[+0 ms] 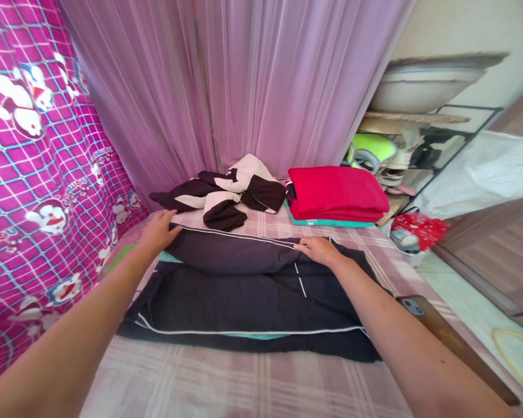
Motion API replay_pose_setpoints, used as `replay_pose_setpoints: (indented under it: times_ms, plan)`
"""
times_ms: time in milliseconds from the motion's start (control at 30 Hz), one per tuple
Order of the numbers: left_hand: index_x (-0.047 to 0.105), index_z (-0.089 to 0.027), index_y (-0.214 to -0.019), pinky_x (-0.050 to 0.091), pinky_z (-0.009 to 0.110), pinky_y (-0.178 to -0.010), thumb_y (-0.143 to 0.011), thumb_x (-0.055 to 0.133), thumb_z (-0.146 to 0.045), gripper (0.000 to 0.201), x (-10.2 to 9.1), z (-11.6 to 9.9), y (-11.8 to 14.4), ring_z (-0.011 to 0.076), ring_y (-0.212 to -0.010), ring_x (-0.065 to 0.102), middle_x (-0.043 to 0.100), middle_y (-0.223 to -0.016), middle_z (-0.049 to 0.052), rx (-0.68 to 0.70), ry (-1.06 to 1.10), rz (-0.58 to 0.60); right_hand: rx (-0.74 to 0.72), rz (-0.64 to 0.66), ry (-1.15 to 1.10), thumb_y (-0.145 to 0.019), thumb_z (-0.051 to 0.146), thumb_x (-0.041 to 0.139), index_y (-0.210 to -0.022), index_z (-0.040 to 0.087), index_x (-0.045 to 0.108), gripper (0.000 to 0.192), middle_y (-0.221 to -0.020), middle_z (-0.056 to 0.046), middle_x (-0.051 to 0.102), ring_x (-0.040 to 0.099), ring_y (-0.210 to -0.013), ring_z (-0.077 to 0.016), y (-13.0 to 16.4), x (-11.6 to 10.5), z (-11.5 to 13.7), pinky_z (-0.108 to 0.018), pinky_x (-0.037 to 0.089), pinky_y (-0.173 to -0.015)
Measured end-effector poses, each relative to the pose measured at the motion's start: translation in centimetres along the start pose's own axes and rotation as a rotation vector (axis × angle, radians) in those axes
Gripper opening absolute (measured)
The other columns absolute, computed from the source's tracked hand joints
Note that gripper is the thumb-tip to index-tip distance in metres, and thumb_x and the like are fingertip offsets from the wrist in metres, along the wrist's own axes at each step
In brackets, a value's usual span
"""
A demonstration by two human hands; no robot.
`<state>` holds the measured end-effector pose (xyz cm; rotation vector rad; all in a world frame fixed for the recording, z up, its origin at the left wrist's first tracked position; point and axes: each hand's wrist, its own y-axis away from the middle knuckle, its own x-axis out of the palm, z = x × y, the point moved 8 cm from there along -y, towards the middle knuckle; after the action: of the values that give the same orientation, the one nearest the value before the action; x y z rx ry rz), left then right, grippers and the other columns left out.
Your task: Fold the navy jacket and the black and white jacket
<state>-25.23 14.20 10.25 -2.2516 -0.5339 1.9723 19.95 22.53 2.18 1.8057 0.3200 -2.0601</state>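
Head view, looking down over a bed [253,377] covered in a pale plaid sheet. A dark garment [244,302] with thin white piping is laid flat across the middle of the bed, its far edge folded toward the near side. The left hand [159,231] is pressed on the far left corner of the fold, fingers flat, nothing gripped. The right hand [318,249] is laid open on the far right end of the same fold.

Risks, as judged: the soft, slack cloth could be dragged askew if one hand is moved sooner than the other; a teal lining showing at the edges could slip out; the phone [418,307] near the bed's right edge could be knocked off.

A crumpled brown-and-cream garment [226,197] and a neat red-topped stack [335,194] are seen behind, against a sheer pink curtain [244,81].
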Motion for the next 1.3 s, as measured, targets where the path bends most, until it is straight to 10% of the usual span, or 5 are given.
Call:
replay_pose_setpoints:
  times_ms: [367, 700, 933, 1133, 1300]
  plan:
    - [0.055, -0.023, -0.136, 0.046, 0.042, -0.1, -0.088, 0.051, -0.015, 0.048, 4.5, -19.8, 11.1, 0.0249, -0.114, 0.06, 0.062, -0.13, 0.011, 0.697, -0.052, 0.185, 0.044, -0.052, -0.255, -0.091, 0.052, 0.048, -0.07, 0.02, 0.069, 0.043, -0.07, -0.002, 0.067, 0.059, -0.072, -0.0182, -0.8, -0.9, -1.0, -0.025, 0.037, -0.062]
    - [0.029, -0.041, -0.152, 0.051, 0.034, -0.09, -0.083, 0.042, 0.001, 0.082, 4.4, -19.8, 9.2, 0.0219, -0.116, 0.061, 0.054, -0.141, 0.009, 0.767, -0.25, 0.211, 0.161, -0.094, -0.137, -0.091, 0.049, 0.052, -0.084, 0.021, 0.075, 0.037, -0.091, -0.007, 0.074, 0.064, -0.087, -0.0217, -1.7, -3.5, -0.6, -0.027, 0.039, -0.066]
    - [0.042, -0.029, -0.148, 0.052, 0.032, -0.088, -0.093, 0.044, -0.02, 0.055, 2.0, -17.7, 4.9, 0.0216, -0.102, 0.067, 0.067, -0.124, 0.008, 0.474, -0.02, 0.215, 0.013, -0.465, -0.003, -0.096, 0.024, 0.046, -0.105, 0.018, 0.068, 0.025, -0.106, -0.014, 0.066, 0.058, -0.103, -0.0267, 2.2, -7.1, 4.7, -0.035, 0.04, -0.089]
    - [0.063, -0.027, -0.126, 0.049, 0.033, -0.091, -0.097, 0.041, -0.032, 0.037, 0.6, -17.4, 1.5, 0.0231, -0.104, 0.067, 0.072, -0.116, 0.004, 0.32, 0.089, 0.231, -0.378, -0.456, 0.016, -0.094, 0.038, 0.056, -0.115, 0.019, 0.067, 0.03, -0.113, -0.013, 0.066, 0.055, -0.106, -0.0277, 5.8, -4.2, 10.9, -0.038, 0.038, -0.093]
    - [0.067, -0.021, -0.119, 0.044, 0.039, -0.097, -0.094, 0.046, -0.03, 0.033, -1.3, -19.2, 1.3, 0.0273, -0.111, 0.06, 0.068, -0.115, 0.011, 0.419, -0.015, 0.037, -0.131, -0.309, -0.175, -0.094, 0.026, 0.051, -0.101, 0.024, 0.072, 0.022, -0.105, -0.008, 0.072, 0.061, -0.099, -0.0239, 2.9, -2.4, 8.5, -0.034, 0.04, -0.086]
